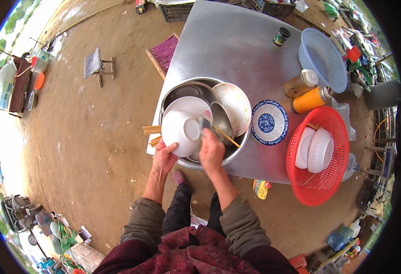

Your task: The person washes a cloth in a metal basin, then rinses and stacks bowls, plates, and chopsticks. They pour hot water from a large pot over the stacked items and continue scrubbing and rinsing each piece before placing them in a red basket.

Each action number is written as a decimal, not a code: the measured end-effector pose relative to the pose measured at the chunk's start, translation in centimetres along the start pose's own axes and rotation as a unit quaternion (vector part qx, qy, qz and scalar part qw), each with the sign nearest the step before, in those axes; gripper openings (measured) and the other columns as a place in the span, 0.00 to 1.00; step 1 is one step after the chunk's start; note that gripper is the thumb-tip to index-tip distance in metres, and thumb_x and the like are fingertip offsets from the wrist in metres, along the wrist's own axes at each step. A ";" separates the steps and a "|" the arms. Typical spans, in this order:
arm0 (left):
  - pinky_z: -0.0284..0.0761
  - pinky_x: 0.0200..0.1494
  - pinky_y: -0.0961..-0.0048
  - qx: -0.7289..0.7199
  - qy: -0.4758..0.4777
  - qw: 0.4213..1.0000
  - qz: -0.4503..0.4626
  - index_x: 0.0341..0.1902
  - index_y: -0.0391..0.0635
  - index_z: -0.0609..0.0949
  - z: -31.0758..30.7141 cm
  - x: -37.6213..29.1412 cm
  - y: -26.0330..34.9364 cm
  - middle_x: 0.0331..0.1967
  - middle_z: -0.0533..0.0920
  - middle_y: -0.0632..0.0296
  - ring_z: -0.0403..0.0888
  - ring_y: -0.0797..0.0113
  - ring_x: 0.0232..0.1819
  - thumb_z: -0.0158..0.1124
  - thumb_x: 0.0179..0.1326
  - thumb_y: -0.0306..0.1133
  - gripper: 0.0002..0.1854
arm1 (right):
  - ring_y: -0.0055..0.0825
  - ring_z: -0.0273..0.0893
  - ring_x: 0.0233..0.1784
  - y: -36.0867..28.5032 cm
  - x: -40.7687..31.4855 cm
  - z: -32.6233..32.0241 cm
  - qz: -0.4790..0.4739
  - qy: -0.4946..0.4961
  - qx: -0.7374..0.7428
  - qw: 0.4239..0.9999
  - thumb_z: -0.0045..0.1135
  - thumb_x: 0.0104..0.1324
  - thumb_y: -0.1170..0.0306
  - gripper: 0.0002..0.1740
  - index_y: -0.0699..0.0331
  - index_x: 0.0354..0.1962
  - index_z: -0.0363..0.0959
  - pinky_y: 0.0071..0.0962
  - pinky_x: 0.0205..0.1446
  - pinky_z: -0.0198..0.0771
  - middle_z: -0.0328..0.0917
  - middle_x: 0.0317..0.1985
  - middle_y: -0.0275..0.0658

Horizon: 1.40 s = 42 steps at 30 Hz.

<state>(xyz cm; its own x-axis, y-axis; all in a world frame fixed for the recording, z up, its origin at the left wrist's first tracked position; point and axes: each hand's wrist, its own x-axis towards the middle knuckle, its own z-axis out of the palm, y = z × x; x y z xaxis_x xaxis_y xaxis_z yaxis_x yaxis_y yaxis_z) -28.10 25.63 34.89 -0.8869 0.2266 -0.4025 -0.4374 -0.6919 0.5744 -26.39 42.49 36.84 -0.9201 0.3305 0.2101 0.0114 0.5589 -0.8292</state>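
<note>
My left hand (165, 157) grips the rim of a white bowl (176, 128), whose underside with its foot ring faces up. In my right hand (212, 149) is a small grey scrubber (204, 124), close to the bowl's foot ring; whether it touches cannot be made out. Both hands are over a large metal basin (245, 145). Inside the basin are a floral-patterned bowl (233, 99), a metal bowl (222, 118) and another white bowl (186, 102) partly hidden behind the held one. Chopsticks (151, 130) stick out past the basin's left rim, and one chopstick (228, 137) leans at its right.
On the metal table (227, 44) are a blue-and-white plate (269, 122), an orange bottle (308, 101), a brown bottle (299, 84), a dark jar (281, 36) and a blue basket (318, 54). A red basket (293, 164) with white bowls overhangs the right edge. A folding stool (93, 64) stands left.
</note>
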 end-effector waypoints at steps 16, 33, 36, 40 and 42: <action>0.76 0.46 0.76 0.359 -0.154 0.917 0.080 0.45 0.33 0.82 14.0 -3.7 3.2 0.40 0.85 0.59 0.81 0.71 0.41 0.66 0.52 0.17 0.14 | 0.22 0.73 0.40 6.2 0.2 0.4 0.145 -0.083 0.395 0.903 0.55 0.65 0.68 0.13 0.65 0.45 0.73 0.26 0.44 0.70 0.77 0.36 0.36; 0.77 0.29 0.57 0.769 -0.408 0.413 0.268 0.24 0.46 0.81 19.6 7.7 -20.2 0.21 0.82 0.54 0.83 0.55 0.25 0.61 0.44 0.31 0.04 | 0.41 0.70 0.45 7.6 -3.5 0.3 -0.210 -0.338 -0.200 0.895 0.58 0.56 0.46 0.23 0.59 0.26 0.76 0.45 0.45 0.66 0.75 0.35 0.38; 0.76 0.37 0.55 0.838 -0.337 0.363 0.229 0.22 0.52 0.81 19.6 6.8 -19.6 0.26 0.82 0.56 0.83 0.58 0.34 0.61 0.46 0.36 0.05 | 0.43 0.72 0.41 8.4 -3.2 1.2 -0.230 -0.330 -0.187 0.896 0.59 0.54 0.44 0.25 0.59 0.24 0.75 0.46 0.41 0.68 0.75 0.32 0.40; 0.68 0.59 0.53 0.687 -0.158 0.564 0.430 0.38 0.49 0.79 16.8 4.0 -12.0 0.46 0.80 0.54 0.71 0.52 0.60 0.68 0.43 0.34 0.15 | 0.49 0.70 0.38 9.0 -3.2 1.7 -0.235 -0.373 -0.175 0.880 0.61 0.57 0.56 0.16 0.61 0.24 0.74 0.48 0.42 0.68 0.75 0.32 0.45; 0.69 0.60 0.56 0.665 -0.002 0.613 0.427 0.44 0.47 0.79 14.2 2.2 -8.4 0.48 0.80 0.52 0.72 0.51 0.60 0.70 0.42 0.33 0.21 | 0.48 0.71 0.38 9.1 -3.1 2.1 -0.260 -0.343 -0.141 0.891 0.60 0.57 0.60 0.13 0.62 0.25 0.74 0.48 0.41 0.68 0.75 0.32 0.46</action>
<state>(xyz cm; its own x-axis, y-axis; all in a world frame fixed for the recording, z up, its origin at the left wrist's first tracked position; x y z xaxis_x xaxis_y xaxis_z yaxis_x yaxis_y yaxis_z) -28.48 41.65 39.33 -0.8764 0.1741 0.4490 0.4540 0.6098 0.6496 -24.27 44.99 27.54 -0.8513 -0.5184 0.0812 -0.4780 0.7021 -0.5278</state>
